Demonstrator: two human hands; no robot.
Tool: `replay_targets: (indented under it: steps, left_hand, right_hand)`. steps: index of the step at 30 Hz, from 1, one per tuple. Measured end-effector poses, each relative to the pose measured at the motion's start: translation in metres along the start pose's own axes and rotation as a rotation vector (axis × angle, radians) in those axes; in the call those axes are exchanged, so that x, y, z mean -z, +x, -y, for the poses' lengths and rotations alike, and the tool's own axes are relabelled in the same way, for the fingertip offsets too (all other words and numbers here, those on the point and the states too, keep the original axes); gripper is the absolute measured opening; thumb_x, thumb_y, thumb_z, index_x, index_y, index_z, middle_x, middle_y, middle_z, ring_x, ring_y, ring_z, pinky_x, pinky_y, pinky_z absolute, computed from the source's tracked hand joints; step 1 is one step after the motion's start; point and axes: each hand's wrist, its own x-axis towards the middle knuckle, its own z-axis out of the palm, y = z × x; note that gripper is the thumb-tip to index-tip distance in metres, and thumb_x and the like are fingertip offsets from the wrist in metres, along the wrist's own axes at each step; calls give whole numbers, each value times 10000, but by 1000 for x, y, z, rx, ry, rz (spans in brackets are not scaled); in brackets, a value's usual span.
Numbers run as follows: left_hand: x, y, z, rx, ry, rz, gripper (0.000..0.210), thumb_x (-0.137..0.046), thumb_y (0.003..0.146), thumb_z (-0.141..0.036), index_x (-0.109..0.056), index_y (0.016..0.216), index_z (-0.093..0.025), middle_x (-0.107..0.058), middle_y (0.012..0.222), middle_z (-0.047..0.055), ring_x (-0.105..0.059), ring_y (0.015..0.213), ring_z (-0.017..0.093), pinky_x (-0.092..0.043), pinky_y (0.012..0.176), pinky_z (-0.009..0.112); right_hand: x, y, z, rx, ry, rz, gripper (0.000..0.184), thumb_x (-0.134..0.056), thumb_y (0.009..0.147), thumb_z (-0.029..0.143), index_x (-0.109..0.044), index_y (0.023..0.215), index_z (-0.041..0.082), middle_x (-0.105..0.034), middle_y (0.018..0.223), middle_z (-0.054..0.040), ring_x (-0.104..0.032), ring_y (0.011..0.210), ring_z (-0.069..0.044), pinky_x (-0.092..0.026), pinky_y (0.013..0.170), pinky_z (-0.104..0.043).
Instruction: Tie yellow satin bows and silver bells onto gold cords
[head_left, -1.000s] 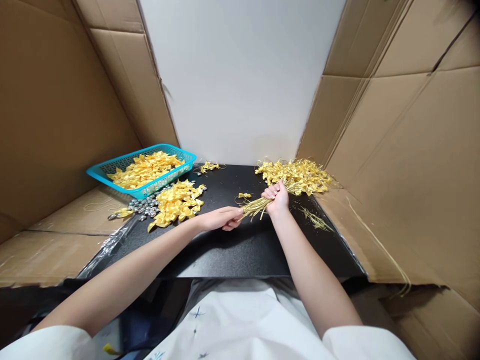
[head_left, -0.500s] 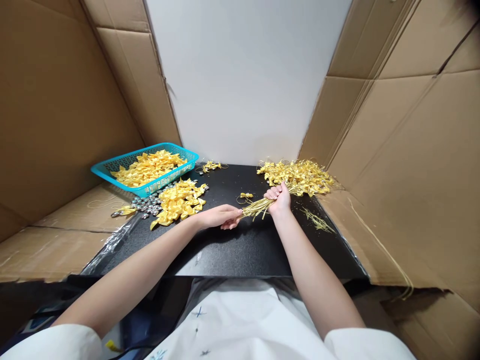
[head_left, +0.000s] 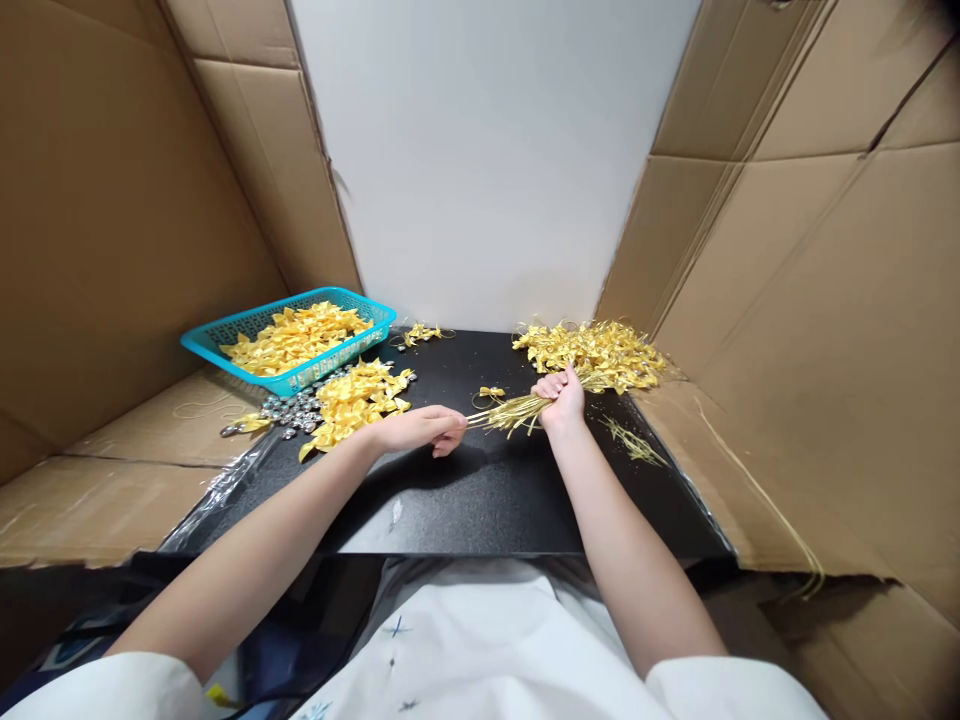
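My right hand [head_left: 562, 397] is wrapped in a fist round a bundle of gold cords [head_left: 514, 412], whose loose ends point left. With its fingertips, my left hand [head_left: 424, 430] pinches a few cord ends drawn out beyond the others. Behind the right fist lies a heap of yellow ribbon bows with gold cords [head_left: 600, 350]; the bundle runs toward it. A single yellow bow [head_left: 492, 392] rests on the black table [head_left: 465, 510] just beyond the bundle. Left of my left hand is a pile of yellow bows [head_left: 360, 395], beside small silver bells or beads [head_left: 292, 408].
A turquoise basket [head_left: 289, 383] of yellow bows stands at the back left. Short gold cord scraps [head_left: 634, 440] lie to the right of my right forearm. A few more bows [head_left: 421, 333] sit at the back. Cardboard walls [head_left: 810, 330] enclose both sides.
My left hand has moved left, away from the right fist, drawing a few cord ends out of the bundle. My right hand has barely shifted.
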Motion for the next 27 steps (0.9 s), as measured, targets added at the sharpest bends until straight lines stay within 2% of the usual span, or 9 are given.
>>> replay_targets:
  steps: [4, 6, 9, 12, 16, 19, 21, 24, 27]
  left_hand:
    - [25, -25, -12, 61, -77, 20, 460, -554, 833, -469, -339, 528, -199, -257, 507, -46, -322, 469, 105, -337, 477, 259]
    - [42, -37, -17, 39, -130, -59, 472, -556, 834, -434, -308, 508, -200, -230, 492, -47, -284, 455, 98, -312, 454, 248]
    - [65, -41, -28, -71, -267, -377, 444, -524, 846, -351, -257, 523, -205, -191, 503, -59, -203, 436, 82, -260, 422, 217]
    - [71, -20, -50, -196, -288, -673, 378, -487, 871, -298, -279, 570, -201, -222, 526, -65, -218, 437, 75, -240, 428, 192]
    - [47, 37, -88, -407, 51, -759, 343, -412, 925, -328, -353, 617, -191, -393, 566, -36, -367, 496, 90, -311, 510, 208]
    - [17, 77, -103, -453, 398, -774, 376, -371, 948, -334, -397, 605, -181, -428, 546, -29, -380, 529, 101, -330, 572, 228]
    - [-2, 91, -102, -316, 644, -626, 369, -425, 925, -310, -442, 585, -168, -464, 527, -15, -399, 532, 112, -318, 568, 239]
    - [-23, 90, -86, -42, 827, -407, 343, -421, 913, -287, -576, 638, -154, -608, 603, 34, -528, 555, 141, -355, 569, 241]
    - [-35, 74, -68, 61, 993, -421, 360, -367, 928, -299, -654, 746, -181, -696, 774, 69, -637, 682, 195, -399, 600, 254]
  right_hand:
    - [3, 4, 5, 28, 8, -4, 525, -402, 968, 425, -177, 554, 194, -195, 371, 113, -167, 289, -32, -205, 299, -139]
    - [4, 5, 5, 30, 13, -8, 524, -392, 971, 428, -178, 553, 194, -194, 369, 114, -167, 287, -32, -207, 299, -138]
    - [3, 5, 2, 16, 17, -10, 529, -388, 974, 434, -185, 548, 194, -199, 361, 114, -167, 285, -33, -205, 296, -136]
    - [2, 3, -4, -14, 12, -8, 542, -396, 971, 459, -199, 543, 193, -203, 351, 116, -168, 283, -29, -199, 295, -132]
    - [0, -2, -16, -89, -2, -2, 568, -445, 926, 561, -240, 543, 195, -200, 352, 123, -176, 286, -29, -199, 292, -135]
    - [-1, -8, -25, -152, 21, -8, 566, -411, 893, 654, -341, 564, 199, -204, 358, 126, -173, 295, -34, -204, 287, -139]
    - [-1, -12, -31, -164, 34, -3, 586, -360, 880, 703, -391, 581, 199, -206, 360, 123, -167, 300, -37, -202, 289, -146]
    - [-2, -16, -38, -157, 9, 7, 609, -360, 836, 761, -429, 601, 203, -223, 366, 113, -183, 300, -43, -198, 294, -169]
    - [-3, -18, -43, -169, -69, -19, 556, -473, 801, 742, -535, 709, 197, -287, 384, 109, -236, 299, -51, -219, 309, -187]
